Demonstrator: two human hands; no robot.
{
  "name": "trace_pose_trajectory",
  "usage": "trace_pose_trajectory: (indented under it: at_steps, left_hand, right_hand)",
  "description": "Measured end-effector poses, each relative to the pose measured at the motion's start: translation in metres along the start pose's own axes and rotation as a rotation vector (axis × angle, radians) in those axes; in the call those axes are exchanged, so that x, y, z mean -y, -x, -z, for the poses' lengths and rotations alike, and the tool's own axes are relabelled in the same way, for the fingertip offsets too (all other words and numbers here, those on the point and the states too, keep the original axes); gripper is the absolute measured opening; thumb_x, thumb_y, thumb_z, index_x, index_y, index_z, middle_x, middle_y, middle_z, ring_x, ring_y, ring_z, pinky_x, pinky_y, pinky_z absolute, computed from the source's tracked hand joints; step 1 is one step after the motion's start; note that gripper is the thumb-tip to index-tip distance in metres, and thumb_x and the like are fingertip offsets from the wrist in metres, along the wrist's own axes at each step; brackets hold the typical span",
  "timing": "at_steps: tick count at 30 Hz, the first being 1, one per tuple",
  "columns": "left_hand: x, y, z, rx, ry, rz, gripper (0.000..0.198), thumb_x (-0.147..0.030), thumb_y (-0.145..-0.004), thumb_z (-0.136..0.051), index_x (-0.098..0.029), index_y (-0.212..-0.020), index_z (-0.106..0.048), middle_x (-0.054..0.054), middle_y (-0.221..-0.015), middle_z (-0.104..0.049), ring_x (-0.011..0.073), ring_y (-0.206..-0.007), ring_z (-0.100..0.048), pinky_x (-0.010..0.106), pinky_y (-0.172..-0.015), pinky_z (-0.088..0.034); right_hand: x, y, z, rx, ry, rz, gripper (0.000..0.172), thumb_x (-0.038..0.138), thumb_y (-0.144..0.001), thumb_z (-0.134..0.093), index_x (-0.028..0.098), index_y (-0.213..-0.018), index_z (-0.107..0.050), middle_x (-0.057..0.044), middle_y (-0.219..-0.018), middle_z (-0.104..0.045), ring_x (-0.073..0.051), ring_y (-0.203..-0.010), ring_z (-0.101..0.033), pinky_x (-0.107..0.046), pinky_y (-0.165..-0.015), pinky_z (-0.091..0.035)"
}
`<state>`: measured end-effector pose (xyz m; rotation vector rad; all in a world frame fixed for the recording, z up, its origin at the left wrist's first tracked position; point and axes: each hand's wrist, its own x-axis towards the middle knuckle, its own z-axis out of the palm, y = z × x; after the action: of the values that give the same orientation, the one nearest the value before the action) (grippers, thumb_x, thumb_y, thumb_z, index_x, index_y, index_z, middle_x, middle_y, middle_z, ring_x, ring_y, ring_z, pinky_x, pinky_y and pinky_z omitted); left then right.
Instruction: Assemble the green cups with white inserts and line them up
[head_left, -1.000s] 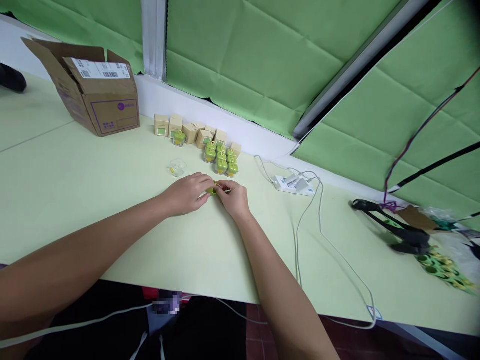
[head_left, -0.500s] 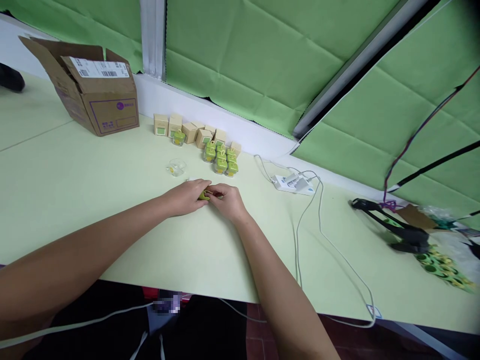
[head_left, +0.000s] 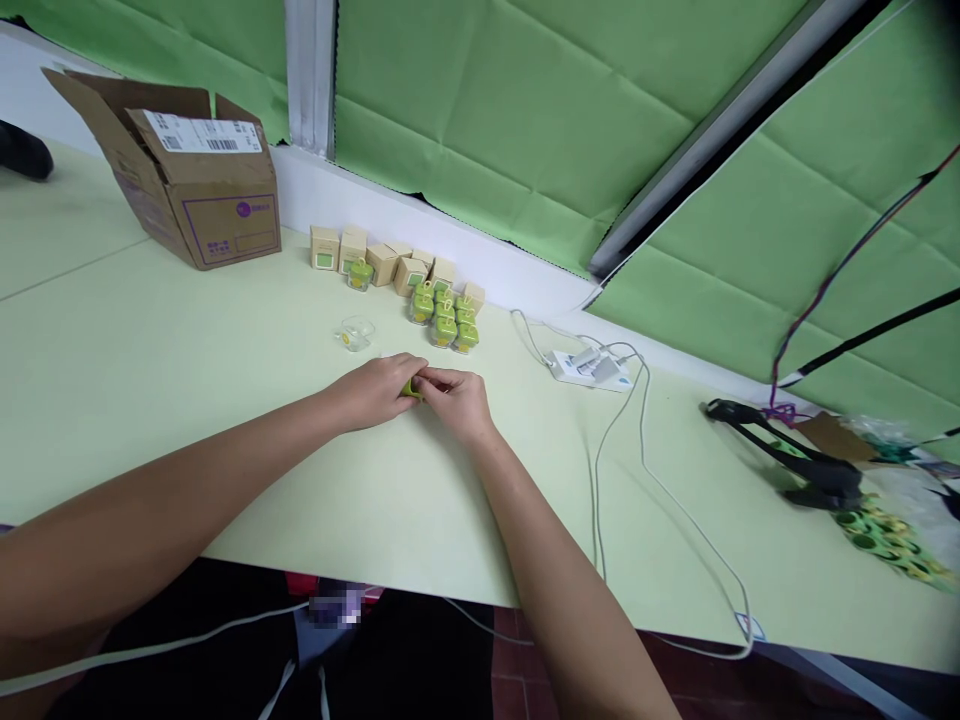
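Left hand (head_left: pixel 379 390) fingers curl round the leftward-shifted green piece (head_left: pixel 409 389), right hand (head_left: pixel 459 402) against it (grip hidden), handling apparently unfinished.

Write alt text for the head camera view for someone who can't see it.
Left hand and right hand meet at a green piece over a pale table; beyond are green-topped clear containers, small cartons and an open cardboard box.
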<state>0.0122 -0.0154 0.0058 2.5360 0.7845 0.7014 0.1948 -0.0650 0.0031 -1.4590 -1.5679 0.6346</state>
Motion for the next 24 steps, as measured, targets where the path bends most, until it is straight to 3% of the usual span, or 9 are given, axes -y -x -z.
trace_pose_trajectory:
  at_steps: [6,13,19,24]
  left_hand:
    - [-0.002,0.0004,0.0009,-0.018,0.007,0.0,0.021,-0.021,-0.089,-0.059,-0.022,-0.109,-0.061,0.008,-0.117,-0.069,0.0253,-0.102,-0.068,0.037,-0.08,-0.052]
    - [0.0023,-0.0002,-0.0013,-0.046,0.017,-0.012,0.021,-0.022,-0.09,-0.059,-0.021,-0.111,-0.061,0.009,-0.119,-0.069,0.0256,-0.105,-0.068,0.039,-0.084,-0.053]
    - [0.0029,0.0,-0.001,-0.062,0.023,-0.011,0.023,-0.022,-0.09,-0.059,-0.022,-0.113,-0.062,0.009,-0.122,-0.069,0.026,-0.107,-0.068,0.039,-0.085,-0.055]
    - [0.0033,-0.0013,-0.0002,-0.093,0.076,-0.028,0.03,-0.022,-0.091,-0.058,-0.022,-0.121,-0.06,0.008,-0.121,-0.068,0.0246,-0.107,-0.068,0.039,-0.088,-0.054]
  right_hand:
    - [0.0019,-0.0001,-0.0022,-0.015,-0.017,-0.001,0.023,0.034,-0.082,-0.067,0.02,-0.086,-0.085,0.002,-0.072,-0.074,-0.014,-0.066,-0.062,-0.025,-0.065,-0.047]
    - [0.006,-0.0003,-0.0035,-0.021,0.01,-0.011,0.027,0.034,-0.083,-0.063,0.021,-0.093,-0.084,0.001,-0.08,-0.076,-0.012,-0.06,-0.055,-0.026,-0.063,-0.046]
    - [0.0065,-0.0005,-0.0047,-0.022,-0.013,0.029,0.022,0.034,-0.084,-0.063,0.021,-0.09,-0.08,0.0,-0.079,-0.075,-0.013,-0.063,-0.059,-0.026,-0.063,-0.049]
    - [0.0077,0.0005,-0.0038,-0.1,-0.045,0.053,0.023,0.039,-0.083,-0.068,0.021,-0.093,-0.077,-0.002,-0.084,-0.077,-0.014,-0.063,-0.062,-0.027,-0.063,-0.053]
